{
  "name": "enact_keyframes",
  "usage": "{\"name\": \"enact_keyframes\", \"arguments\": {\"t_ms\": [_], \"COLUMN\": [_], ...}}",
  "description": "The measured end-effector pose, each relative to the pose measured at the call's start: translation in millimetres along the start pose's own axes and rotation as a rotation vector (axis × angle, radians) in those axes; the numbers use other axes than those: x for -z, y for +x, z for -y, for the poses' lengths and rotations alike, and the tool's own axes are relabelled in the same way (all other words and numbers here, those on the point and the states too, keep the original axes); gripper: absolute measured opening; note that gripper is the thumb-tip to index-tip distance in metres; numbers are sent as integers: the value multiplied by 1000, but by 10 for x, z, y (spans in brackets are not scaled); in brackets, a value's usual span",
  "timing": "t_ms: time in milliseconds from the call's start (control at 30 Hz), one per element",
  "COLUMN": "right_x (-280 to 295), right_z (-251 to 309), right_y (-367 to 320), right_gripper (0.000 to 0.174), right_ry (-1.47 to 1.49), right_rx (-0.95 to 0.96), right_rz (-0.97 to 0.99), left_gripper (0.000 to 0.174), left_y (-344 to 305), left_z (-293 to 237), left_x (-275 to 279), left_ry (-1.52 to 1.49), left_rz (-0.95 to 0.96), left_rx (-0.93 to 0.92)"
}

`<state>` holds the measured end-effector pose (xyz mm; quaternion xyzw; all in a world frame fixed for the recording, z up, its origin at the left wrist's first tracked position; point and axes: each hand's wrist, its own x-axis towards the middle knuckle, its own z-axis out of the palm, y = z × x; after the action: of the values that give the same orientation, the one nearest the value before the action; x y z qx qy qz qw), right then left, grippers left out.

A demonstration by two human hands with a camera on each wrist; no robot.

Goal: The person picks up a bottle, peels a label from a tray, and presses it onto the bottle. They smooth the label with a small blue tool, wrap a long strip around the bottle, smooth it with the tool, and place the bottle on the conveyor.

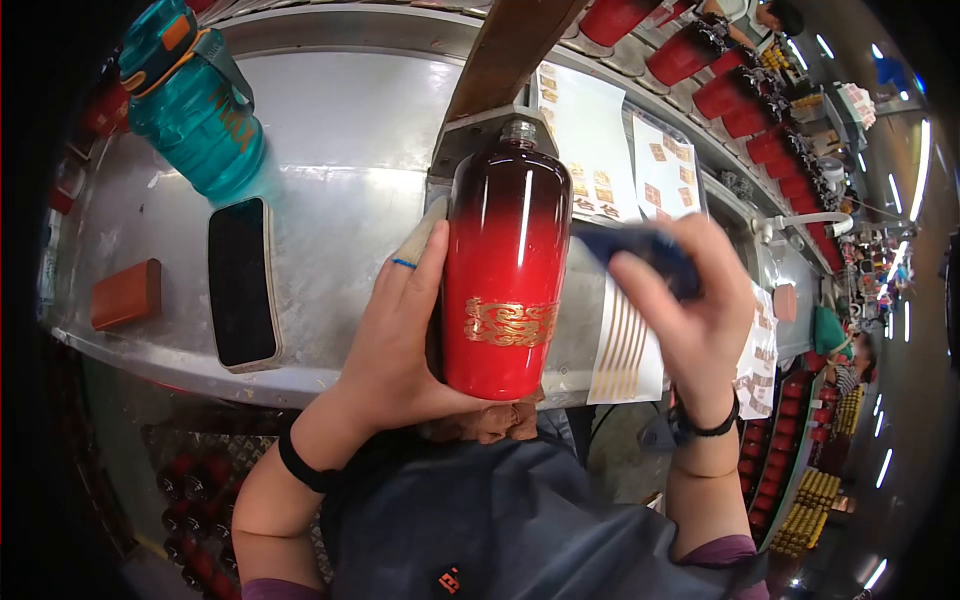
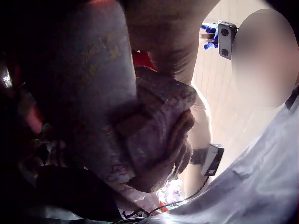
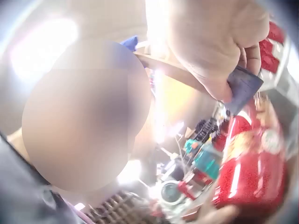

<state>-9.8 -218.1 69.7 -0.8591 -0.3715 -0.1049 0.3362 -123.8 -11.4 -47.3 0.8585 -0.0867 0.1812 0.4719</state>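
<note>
A glass bottle point(image 1: 510, 240), black at the shoulder and red below, lies in front of the person with its bare threaded neck pointing away. A gold patterned band point(image 1: 512, 322) crosses its lower part. The left hand point(image 1: 390, 345) holds the bottle, fingers along its left side and thumb by the base; one finger wears a pale cover with a blue ring. To the right of the bottle, the right hand point(image 1: 700, 310) pinches a dark blue flat scraper point(image 1: 655, 258), blurred in the head view. In the right wrist view the scraper point(image 3: 245, 88) stands near the red bottle point(image 3: 252, 172).
On the metal table point(image 1: 330, 130) are a teal water bottle point(image 1: 205, 130), a phone point(image 1: 241, 285) and a brown block point(image 1: 127, 295). Sheets of gold decals point(image 1: 585, 140) lie beyond and right of the bottle. A wooden post point(image 1: 510, 55) rises behind its neck. Red bottles point(image 1: 735, 95) line the far side.
</note>
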Motion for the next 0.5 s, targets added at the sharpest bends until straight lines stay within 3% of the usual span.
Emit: {"name": "enact_keyframes", "arguments": {"t_ms": [33,100,133,167,233,267,300,367,433,500], "right_x": [32,-58,-67,-57,-69,3,43,18,-28,49], "right_z": [112,146,26,-64,-259,-182,-27,9,-199,-108], "right_y": [-43,-100,-114,-96,-97,-100,-71,-95,-115,-73], "right_gripper": [26,25,24,24,23,23,25,26,24,23], "right_ry": [139,313,270,236,178,88,188,293,182,-37], "right_rx": [-22,-25,-57,-206,-299,-164,-48,-81,-166,-70], "right_rz": [205,409,339,217,-27,58,246,394,101,-9], "left_gripper": [132,133,131,129,129,129,129,129,129,129], "left_y": [-17,-9,11,20,12,11,22,53,56,55], "left_z": [7,17,26,29,28,26,30,52,60,55], "left_x": [-2,6,16,21,33,41,37,13,7,9], "left_ry": [-65,-131,-126,-121,-154,-184,-181,-154,-151,-140], "left_rz": [26,68,56,39,87,136,138,169,165,150], "left_rx": [42,77,42,9,59,110,112,80,58,40]}}
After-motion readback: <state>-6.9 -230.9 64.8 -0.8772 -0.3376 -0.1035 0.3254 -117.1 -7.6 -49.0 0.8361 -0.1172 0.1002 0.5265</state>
